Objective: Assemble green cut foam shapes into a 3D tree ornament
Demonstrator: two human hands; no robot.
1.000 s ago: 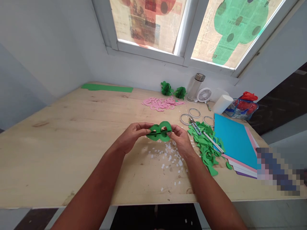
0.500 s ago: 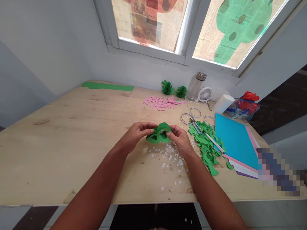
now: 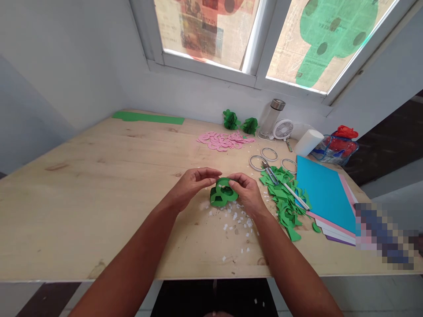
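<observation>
A green paper cutout of stacked layers point(image 3: 218, 200), with rounded lobes and openings in it, is between my hands above the table. My right hand point(image 3: 247, 192) pinches its upper right edge between thumb and fingers. At its upper left is my left hand point(image 3: 194, 185), thumb and fingers apart with a gap between them; the thumb tip is close to the paper, and whether it touches I cannot tell. A small white bit shows on the cutout's upper face. Below it, small white paper bits point(image 3: 235, 215) lie scattered on the wooden table point(image 3: 99, 198).
To the right lie green scraps point(image 3: 286, 207), snips point(image 3: 270, 171), a white stick point(image 3: 295, 196), tape rolls point(image 3: 269, 154) and coloured sheets point(image 3: 325, 189). Pink cutouts point(image 3: 221, 141), green paper shapes point(image 3: 230, 119), a bottle point(image 3: 271, 119) and a fan point(image 3: 283, 129) are at the back.
The green cutout has tilted and moved slightly down and right, showing more of its face. My left fingers have come off its left part; my right hand still pinches it.
</observation>
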